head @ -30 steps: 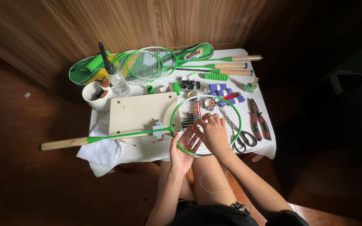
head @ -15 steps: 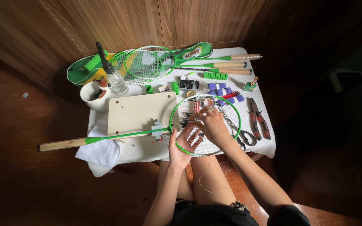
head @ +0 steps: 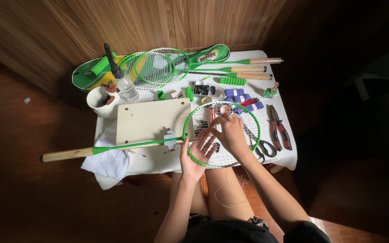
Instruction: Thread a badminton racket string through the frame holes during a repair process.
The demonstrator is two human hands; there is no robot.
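Overhanging the table edge (head: 289,164), the racket head (head: 190,116) carries both hands.

The racket (head: 221,135) had a glossy green frame and a matt wooden grip. Beside it lay a smooth, matt cream board (head: 151,120), soft white cloth (head: 109,163), and pliers (head: 279,131) with red plastic-looking handles.

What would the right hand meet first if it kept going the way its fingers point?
Likely the purple grip rolls just past the racket frame; the right hand points up-left across the strings. Depth is unclear.
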